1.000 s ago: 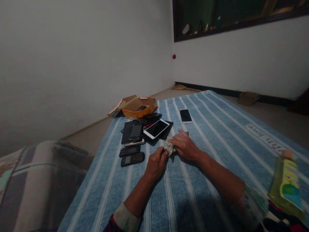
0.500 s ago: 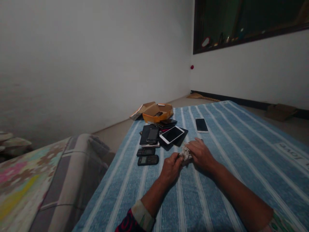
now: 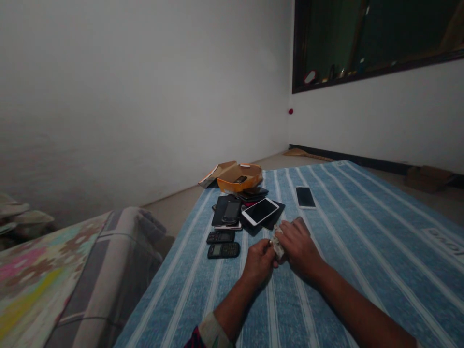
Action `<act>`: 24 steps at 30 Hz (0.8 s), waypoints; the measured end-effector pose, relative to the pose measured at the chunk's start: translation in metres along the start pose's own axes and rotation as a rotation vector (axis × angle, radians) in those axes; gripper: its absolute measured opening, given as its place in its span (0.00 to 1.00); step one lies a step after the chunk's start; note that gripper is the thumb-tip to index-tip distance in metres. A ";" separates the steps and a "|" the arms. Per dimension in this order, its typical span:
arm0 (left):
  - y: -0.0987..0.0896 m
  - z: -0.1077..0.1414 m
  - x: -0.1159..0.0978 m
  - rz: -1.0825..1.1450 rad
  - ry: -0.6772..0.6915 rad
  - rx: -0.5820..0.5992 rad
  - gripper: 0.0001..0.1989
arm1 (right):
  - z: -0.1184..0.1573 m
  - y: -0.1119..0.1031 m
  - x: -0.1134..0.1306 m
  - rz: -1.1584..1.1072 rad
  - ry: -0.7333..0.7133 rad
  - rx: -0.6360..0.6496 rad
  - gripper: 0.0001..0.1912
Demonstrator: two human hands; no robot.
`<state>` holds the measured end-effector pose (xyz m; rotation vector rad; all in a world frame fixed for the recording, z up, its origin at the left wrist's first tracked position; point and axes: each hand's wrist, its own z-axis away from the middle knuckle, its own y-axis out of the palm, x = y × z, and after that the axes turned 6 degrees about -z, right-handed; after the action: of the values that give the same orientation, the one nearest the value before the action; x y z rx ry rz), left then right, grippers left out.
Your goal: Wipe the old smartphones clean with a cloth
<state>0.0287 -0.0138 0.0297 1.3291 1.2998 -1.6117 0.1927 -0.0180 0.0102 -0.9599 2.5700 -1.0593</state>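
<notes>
Over the blue striped cloth, my two hands meet. My right hand [image 3: 299, 246] is closed on a crumpled whitish cloth [image 3: 278, 244], pressing it against what my left hand holds. The fingers of my left hand [image 3: 259, 263] are closed around a small thing almost wholly hidden by the fingers and cloth; its kind does not show. Just left of my hands lie two black keypad phones [image 3: 224, 250], side by side. Beyond them, a white smartphone [image 3: 260, 211] with a dark screen rests on flat black pieces, and a dark phone [image 3: 231, 211] lies on another stack.
An open orange box [image 3: 235, 186] with a phone inside stands at the far end. Another white-edged smartphone [image 3: 305, 197] lies alone at the right. A bed or seat with a flowered cover [image 3: 32, 270] is at the left, across a gap. Walls rise behind.
The view has tilted up slightly, so everything sits a little lower. My right hand and the cloth have shifted slightly against my left hand; both keep their hold.
</notes>
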 end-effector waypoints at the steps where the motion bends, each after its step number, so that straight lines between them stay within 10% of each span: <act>1: 0.000 -0.001 0.000 0.015 -0.025 0.002 0.10 | 0.001 0.002 0.004 0.004 0.018 0.030 0.17; 13: -0.014 -0.008 -0.006 -0.017 -0.237 0.061 0.06 | 0.008 0.008 0.037 -0.062 0.177 0.155 0.21; 24: -0.026 -0.009 -0.008 -0.538 -0.052 -0.023 0.09 | 0.025 0.030 0.041 0.025 0.107 0.055 0.22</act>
<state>0.0098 0.0016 0.0441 0.9590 1.7374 -1.9567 0.1566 -0.0416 -0.0260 -0.8782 2.6151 -1.1983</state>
